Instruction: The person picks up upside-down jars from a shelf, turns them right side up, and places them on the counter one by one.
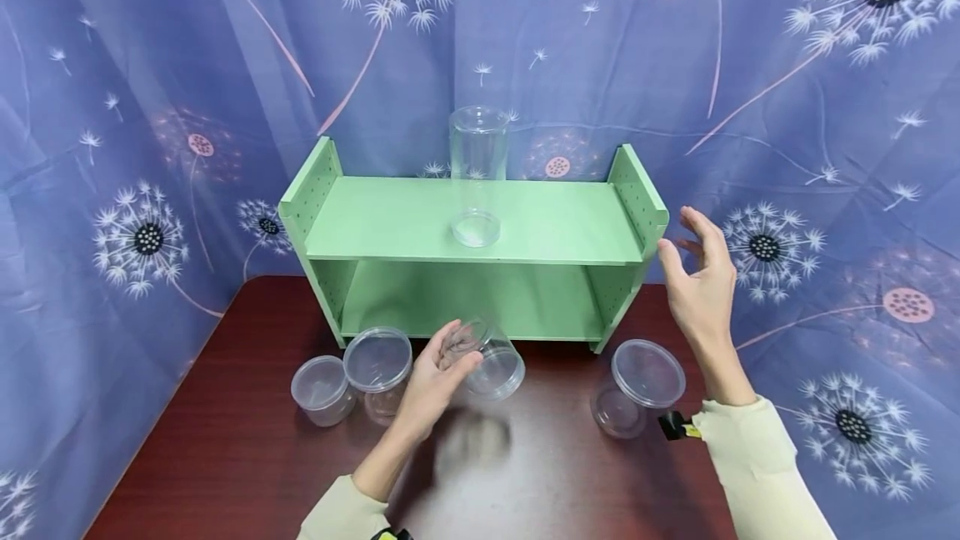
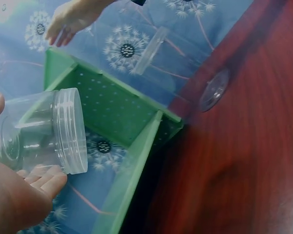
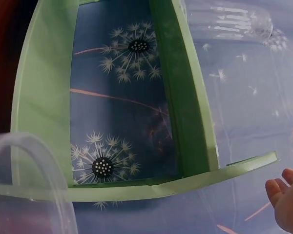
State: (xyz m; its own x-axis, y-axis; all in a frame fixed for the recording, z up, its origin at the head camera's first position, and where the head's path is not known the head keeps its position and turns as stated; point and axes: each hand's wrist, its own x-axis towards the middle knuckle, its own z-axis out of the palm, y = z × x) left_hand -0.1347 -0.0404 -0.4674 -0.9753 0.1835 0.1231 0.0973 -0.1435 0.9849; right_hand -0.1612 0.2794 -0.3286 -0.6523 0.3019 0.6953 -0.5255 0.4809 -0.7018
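My left hand (image 1: 431,382) grips a clear plastic jar (image 1: 498,369) by its narrower end. The jar is tilted, its wide lidded end pointing right, held over the table before the shelf's lower level. In the left wrist view, thumb and fingers curl round the same jar (image 2: 39,131), whose ridged lid faces right. My right hand (image 1: 701,286) hovers beside the right end of the green shelf (image 1: 390,219), fingers loosely bent and apart, with nothing in them. At the right edge of the right wrist view are fingertips of the right hand (image 3: 290,200).
A tall clear jar (image 1: 477,165) stands on the upper shelf board. A lidded jar (image 1: 637,390) stands on the dark red table (image 1: 225,457) at right. At left are a small jar (image 1: 324,390) and a larger jar (image 1: 378,369). A dandelion-print curtain (image 1: 187,65) hangs behind.
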